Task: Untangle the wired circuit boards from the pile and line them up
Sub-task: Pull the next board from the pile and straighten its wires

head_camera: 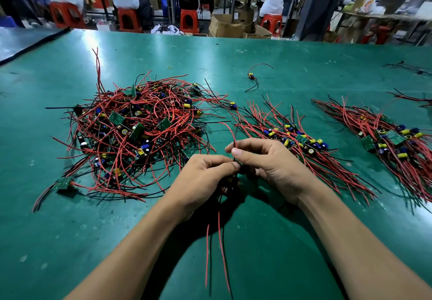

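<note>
Both hands were close together w/ one wired circuit board [233, 179] held between them, just above the green table [280, 65]. The left hand [201, 178] was curled, its fingers pinching the board & wires near the middle. The right hand [268, 161] pinched a red wire [231, 136] between thumb & first finger; that wire stuck up toward 12 o'clock. More red & black wires hung down toward 6 o'clock.

This looked like the pull-it-straight step: one board was out of the pile and its wires were being tidied. Next move prob. needs the wires laid flat, then the board set in the row.

The tangled pile [140, 131] sat at 10 o'clock from the hands. A lined-up row [299, 140] lay at 2 o'clock, just beside the right hand. A second row [392, 140] lay at 3 o'clock, well apart.
</note>
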A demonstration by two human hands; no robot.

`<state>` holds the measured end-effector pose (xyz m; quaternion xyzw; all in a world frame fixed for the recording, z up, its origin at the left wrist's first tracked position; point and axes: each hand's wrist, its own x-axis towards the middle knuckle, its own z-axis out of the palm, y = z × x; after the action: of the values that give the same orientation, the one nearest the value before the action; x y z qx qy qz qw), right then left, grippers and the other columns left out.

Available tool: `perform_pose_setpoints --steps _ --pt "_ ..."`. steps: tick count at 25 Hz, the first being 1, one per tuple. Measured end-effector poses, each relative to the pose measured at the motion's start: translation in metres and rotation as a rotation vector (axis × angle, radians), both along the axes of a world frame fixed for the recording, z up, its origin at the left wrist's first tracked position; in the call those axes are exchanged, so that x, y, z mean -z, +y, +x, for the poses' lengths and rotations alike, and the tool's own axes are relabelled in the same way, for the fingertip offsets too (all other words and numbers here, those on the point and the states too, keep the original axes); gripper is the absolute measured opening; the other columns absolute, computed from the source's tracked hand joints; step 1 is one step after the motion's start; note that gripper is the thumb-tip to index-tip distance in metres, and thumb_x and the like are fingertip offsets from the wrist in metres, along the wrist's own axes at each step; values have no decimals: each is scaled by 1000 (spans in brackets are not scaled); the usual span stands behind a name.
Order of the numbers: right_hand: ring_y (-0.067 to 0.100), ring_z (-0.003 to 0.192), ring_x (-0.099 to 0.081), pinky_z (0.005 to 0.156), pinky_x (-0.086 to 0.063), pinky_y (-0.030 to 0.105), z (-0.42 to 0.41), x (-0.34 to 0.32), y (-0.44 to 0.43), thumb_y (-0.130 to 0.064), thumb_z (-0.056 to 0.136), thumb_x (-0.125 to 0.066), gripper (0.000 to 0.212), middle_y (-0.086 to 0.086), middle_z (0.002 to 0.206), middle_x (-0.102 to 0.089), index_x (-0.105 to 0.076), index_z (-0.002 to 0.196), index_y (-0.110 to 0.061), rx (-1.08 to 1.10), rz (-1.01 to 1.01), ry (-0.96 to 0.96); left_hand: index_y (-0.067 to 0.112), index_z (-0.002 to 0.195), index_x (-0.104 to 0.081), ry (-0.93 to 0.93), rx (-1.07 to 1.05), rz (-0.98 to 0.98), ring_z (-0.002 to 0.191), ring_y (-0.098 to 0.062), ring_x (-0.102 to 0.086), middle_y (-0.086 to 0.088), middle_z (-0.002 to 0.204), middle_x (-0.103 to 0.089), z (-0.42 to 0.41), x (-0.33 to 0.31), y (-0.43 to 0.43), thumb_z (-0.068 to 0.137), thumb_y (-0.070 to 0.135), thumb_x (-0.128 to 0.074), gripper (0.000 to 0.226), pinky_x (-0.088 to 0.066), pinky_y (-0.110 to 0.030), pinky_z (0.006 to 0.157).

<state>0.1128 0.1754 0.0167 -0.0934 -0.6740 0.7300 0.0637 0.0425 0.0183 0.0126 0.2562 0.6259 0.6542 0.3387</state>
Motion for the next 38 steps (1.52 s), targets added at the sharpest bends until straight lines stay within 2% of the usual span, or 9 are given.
perform_pose_setpoints --steps 3,11,15,18,22,27,31,36,38 --pt "19 86 -63 82 -45 37 3 1 6 -33 72 -84 32 7 92 -72 -79 99 -17 -109 -41 -58 2 94 -75 -71 40 30 61 -18 -61 -14 72 -69 -1 0 -1 93 8 -58 18 -49 -22 56" --pt "16 61 -53 62 -33 33 -5 9 -5 -34 64 -89 26 5 70 -62 -68 69 -19 55 -177 -14 6 87 -76 -108 51 70 56 -18 -60 -12 67 -66 -2 -3 -2 92 8 -59 18 -49 -22 55" --pt "17 56 -44 55 -38 25 -6 8 -9 -34 70 -87 25 11 70 -58 -67 70 -19 116 -98 15 8 71 -74 -81 -34 29 54 -20 -62 -14 64 -67 0 -1 1 93 8 -59 27 -50 -23 52" --pt "8 36 -39 39 -34 14 -9 11 -12 -19 83 -80 13 -1 49 -51 -70 79 -12 225 -80 24 7 70 -74 -1 -103 -41 60 -25 -62 -15 64 -66 -2 4 4 90 10 -62 24 -51 -34 65" --pt "4 36 -34 37 -27 14 -15 15 -1 -22 86 -78 11 -12 44 -47 -74 85 -12 423 137 18 12 71 -76 146 -148 -125 57 -20 -59 -11 62 -66 -2 7 7 86 14 -67 18 -47 -33 63" --pt "-3 46 -47 48 -33 12 -19 19 9 -24 90 -74 11 -20 54 -60 -77 88 -13 524 400 68 14 72 -77 161 -133 -143 56 -18 -58 -6 61 -66 -4 6 6 86 15 -67 17 -46 -29 62" --pt "4 60 -52 65 -41 25 -18 17 18 -18 88 -75 5 -4 86 -73 -78 89 -14 662 386 125 15 73 -77 176 -92 -142 61 -21 -59 -6 63 -65 -2 6 4 84 21 -68 15 -47 -31 62" --pt "13 69 -58 71 -45 26 -15 16 13 -21 94 -68 16 -1 76 -69 -76 84 -12 704 750 171 16 73 -78 158 -105 -141 63 -19 -60 -4 65 -67 -5 6 1 86 20 -68 17 -50 -32 64" --pt "6 75 -62 74 -43 13 -14 14 19 -19 92 -71 11 -1 83 -73 -79 89 -11 748 745 163 18 72 -78 184 -94 -154 63 -16 -59 0 65 -68 -5 5 0 83 26 -69 16 -49 -30 64"
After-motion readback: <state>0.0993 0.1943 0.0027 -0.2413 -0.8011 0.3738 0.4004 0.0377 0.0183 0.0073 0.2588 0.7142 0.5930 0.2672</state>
